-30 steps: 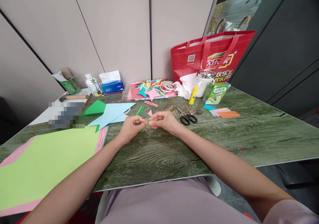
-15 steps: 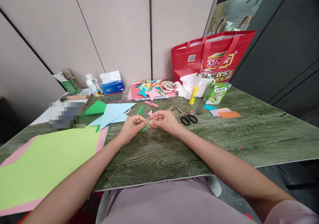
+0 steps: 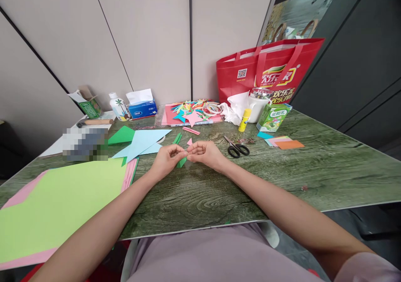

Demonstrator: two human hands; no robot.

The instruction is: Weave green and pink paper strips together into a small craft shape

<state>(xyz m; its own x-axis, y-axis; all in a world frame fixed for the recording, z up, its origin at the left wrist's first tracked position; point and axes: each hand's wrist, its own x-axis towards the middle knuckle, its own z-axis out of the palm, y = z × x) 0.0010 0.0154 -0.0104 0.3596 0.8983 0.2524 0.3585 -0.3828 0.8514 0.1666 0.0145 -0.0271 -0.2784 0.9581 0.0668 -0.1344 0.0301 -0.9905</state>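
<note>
My left hand (image 3: 167,158) and my right hand (image 3: 205,152) meet fingertip to fingertip over the middle of the green wood-grain table (image 3: 219,190). Both pinch a small folded strip of dark green paper (image 3: 181,161), which hangs down between them. Just beyond the hands lie another green strip (image 3: 177,138) and a small pink paper scrap (image 3: 189,141). Black-handled scissors (image 3: 236,147) rest on the table to the right of my right hand.
Large lime and pink sheets (image 3: 59,202) lie at the left, light blue paper (image 3: 142,142) behind them. At the back: a pile of coloured cuttings (image 3: 194,111), tissue box (image 3: 141,107), bottle (image 3: 119,107), glue stick (image 3: 243,120), green carton (image 3: 272,117), red bag (image 3: 269,75). Small coloured cards (image 3: 282,142) lie right.
The hands have stayed together at the same spot, fingers shifting slightly on the green strip; the view has tilted a little.
</note>
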